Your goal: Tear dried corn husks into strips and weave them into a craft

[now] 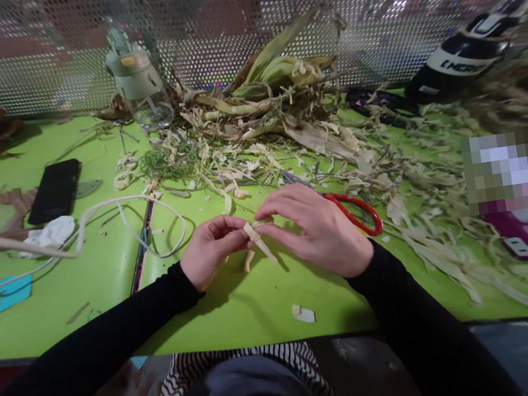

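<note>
Between my two hands is a narrow pale strip of dried corn husk (261,243), looped or crossed near the fingertips, with its loose ends hanging down. My left hand (213,248) pinches it from the left, thumb against fingers. From the right, my right hand (314,227) pinches it as well, fingers bent over the thumb. Just behind the right hand lies a pair of scissors with red handles (361,210), its blades partly hidden by that hand. A small pale scrap (304,313) rests on the green table (249,305) in front of me.
Corn husks (274,95) and shreds are heaped along the back and right. A clear bottle (141,91) stands behind; a black bottle (465,55) leans at right. On the left are a phone (54,191), a white cable (98,205), tissue (50,236) and a blue tag (5,296).
</note>
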The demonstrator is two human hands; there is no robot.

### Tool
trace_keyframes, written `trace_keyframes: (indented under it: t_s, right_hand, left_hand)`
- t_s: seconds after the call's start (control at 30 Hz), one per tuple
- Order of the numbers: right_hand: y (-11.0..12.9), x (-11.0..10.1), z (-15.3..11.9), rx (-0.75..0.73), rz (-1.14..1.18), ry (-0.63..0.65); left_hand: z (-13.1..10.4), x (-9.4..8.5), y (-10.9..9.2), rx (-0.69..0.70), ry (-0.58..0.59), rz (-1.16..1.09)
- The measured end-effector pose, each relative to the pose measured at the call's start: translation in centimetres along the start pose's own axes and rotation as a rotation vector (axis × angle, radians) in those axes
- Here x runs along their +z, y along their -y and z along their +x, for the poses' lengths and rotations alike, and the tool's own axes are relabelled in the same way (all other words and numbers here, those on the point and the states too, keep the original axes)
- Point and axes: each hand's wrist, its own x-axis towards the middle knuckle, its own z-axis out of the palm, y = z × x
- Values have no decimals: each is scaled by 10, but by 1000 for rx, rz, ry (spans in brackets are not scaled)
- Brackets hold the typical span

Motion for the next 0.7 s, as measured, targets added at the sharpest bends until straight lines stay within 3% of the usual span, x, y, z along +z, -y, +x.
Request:
trace_keyframes:
  t_s: [0.33,0.53,0.7]
  right_hand:
    - [-2,5,2,-18,31,38]
    - [-1,2,2,8,28,-61]
    - [-1,10,0,-37,47,-62]
  left_hand:
    - [-2,1,0,-13,40,-44]
    - [-1,1,-3,31,28,-82]
    - [-2,2,-2,45,58,-80]
